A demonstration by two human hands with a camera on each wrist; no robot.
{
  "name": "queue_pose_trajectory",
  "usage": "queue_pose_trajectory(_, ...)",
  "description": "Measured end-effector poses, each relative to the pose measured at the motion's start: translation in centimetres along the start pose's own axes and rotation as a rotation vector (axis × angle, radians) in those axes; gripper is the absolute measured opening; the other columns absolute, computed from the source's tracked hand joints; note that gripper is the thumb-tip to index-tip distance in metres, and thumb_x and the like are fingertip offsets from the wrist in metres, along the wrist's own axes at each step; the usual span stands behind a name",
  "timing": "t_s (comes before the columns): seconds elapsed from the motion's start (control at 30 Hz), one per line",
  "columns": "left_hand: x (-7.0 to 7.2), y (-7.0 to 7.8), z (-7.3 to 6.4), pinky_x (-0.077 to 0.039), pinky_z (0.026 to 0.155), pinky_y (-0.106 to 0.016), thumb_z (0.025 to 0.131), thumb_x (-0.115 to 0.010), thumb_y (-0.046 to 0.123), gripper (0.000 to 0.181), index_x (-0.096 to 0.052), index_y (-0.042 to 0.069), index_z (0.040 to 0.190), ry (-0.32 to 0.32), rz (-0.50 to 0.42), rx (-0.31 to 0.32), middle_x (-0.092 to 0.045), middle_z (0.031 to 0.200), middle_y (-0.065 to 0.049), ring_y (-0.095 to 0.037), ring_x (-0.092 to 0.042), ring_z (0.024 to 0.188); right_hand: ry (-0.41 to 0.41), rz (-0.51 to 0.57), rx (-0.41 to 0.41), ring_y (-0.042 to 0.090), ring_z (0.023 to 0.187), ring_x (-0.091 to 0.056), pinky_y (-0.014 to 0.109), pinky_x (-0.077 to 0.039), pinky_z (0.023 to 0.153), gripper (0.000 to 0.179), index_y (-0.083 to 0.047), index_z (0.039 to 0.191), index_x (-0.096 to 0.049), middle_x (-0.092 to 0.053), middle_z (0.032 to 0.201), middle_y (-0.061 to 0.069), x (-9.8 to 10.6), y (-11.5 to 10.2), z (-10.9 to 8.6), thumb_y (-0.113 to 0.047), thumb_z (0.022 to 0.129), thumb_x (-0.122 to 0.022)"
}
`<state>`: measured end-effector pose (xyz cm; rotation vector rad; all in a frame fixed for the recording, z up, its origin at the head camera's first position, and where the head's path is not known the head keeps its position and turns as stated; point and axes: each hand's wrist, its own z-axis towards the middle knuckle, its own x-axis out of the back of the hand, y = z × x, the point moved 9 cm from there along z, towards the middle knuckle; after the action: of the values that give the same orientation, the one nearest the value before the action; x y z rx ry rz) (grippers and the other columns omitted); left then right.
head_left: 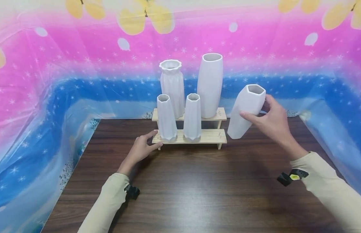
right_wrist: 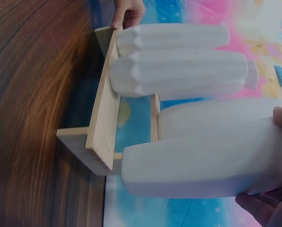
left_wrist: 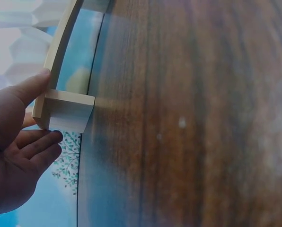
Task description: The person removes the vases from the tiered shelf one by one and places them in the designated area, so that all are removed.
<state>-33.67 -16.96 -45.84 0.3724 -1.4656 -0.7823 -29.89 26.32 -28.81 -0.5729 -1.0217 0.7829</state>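
My right hand (head_left: pixel 272 121) grips a white faceted vase (head_left: pixel 243 108) with a five-sided mouth, thumb in front and fingers behind. The vase tilts to the right beside a two-tier wooden stand (head_left: pixel 210 137), overlapping a taller vase in the right wrist view. At the stand's left end, my left hand (head_left: pixel 141 149) holds the lower shelf (left_wrist: pixel 60 52), thumb on its front edge. Two slim fluted vases (head_left: pixel 167 119) (head_left: pixel 192 119) stand upright on that shelf. Behind them, the upper tier bears a ruffled-rim vase (head_left: pixel 172 87) and a tall smooth vase (head_left: pixel 210 85).
The stand is on a dark wooden table (head_left: pixel 186 187), near its back edge. A pink and blue cloth (head_left: pixel 96 64) with snowflakes and yellow shapes hangs behind and around the table. Black wrist cameras (head_left: pixel 132 191) (head_left: pixel 285 178) sit on both cuffs.
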Motion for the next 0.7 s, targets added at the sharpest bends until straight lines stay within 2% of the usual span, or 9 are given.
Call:
queue_pose_trajectory(0.1,0.0,0.0,0.0,-0.046,0.084,-0.044,0.095,-0.075,0.039,0.071,-0.049,0.005,0.152,0.000,-0.002,0.003,-0.048,0.155,-0.014,-0.029,-0.059,0.108,0.014,-0.001,-0.001,0.036,0.106,-0.069,0.014,-0.054,0.070,0.078,-0.006,0.141,-0.055,-0.066,0.124,0.017,0.5,0.5,0.1,-0.032,0.077,-0.092)
queue_pose_trajectory(0.17,0.0,-0.1,0.0,-0.047,0.087,-0.045,0.095,-0.074,0.039,0.071,-0.049,0.006,0.152,-0.002,-0.004,0.005,-0.048,0.155,-0.013,-0.030,-0.060,0.119,0.024,-0.004,-0.002,0.035,0.106,-0.069,0.012,-0.053,0.069,0.077,-0.006,0.140,-0.055,-0.066,0.123,0.017,0.8,0.8,0.2,-0.031,0.077,-0.092)
queue_pose_trajectory(0.3,-0.1,-0.1,0.1,-0.048,0.090,-0.047,0.095,-0.074,0.039,0.071,-0.049,0.006,0.152,-0.006,-0.008,0.005,-0.048,0.155,-0.013,-0.032,-0.051,0.138,0.048,-0.022,0.002,0.027,0.103,-0.069,0.011,-0.052,0.069,0.076,-0.007,0.140,-0.057,-0.068,0.122,0.017,1.5,1.4,0.4,-0.029,0.077,-0.092)
queue_pose_trajectory(0.37,-0.1,-0.2,0.1,-0.047,0.089,-0.047,0.095,-0.074,0.039,0.071,-0.049,0.006,0.152,-0.007,-0.011,0.007,-0.048,0.156,-0.013,-0.033,-0.051,0.138,0.062,-0.032,0.002,0.019,0.100,-0.069,0.012,-0.053,0.069,0.074,-0.007,0.139,-0.057,-0.068,0.121,0.017,1.9,1.7,0.5,-0.029,0.077,-0.092)
queue_pose_trajectory(0.5,-0.1,-0.2,0.1,-0.049,0.100,-0.050,0.095,-0.075,0.039,0.071,-0.049,0.005,0.152,-0.008,-0.013,0.009,-0.047,0.156,-0.013,-0.034,-0.049,0.140,0.086,-0.036,0.004,0.006,0.095,-0.066,0.011,-0.053,0.070,0.073,-0.007,0.138,-0.059,-0.069,0.120,0.017,2.6,2.2,0.6,-0.030,0.077,-0.092)
queue_pose_trajectory(0.7,-0.1,-0.1,0.1,-0.046,0.105,-0.054,0.095,-0.075,0.039,0.071,-0.049,0.005,0.152,-0.011,-0.019,0.012,-0.047,0.156,-0.014,-0.036,-0.046,0.141,0.098,-0.069,-0.004,0.004,0.093,-0.063,0.010,-0.051,0.069,0.073,-0.007,0.138,-0.059,-0.067,0.120,0.015,3.5,3.3,0.6,-0.032,0.077,-0.092)
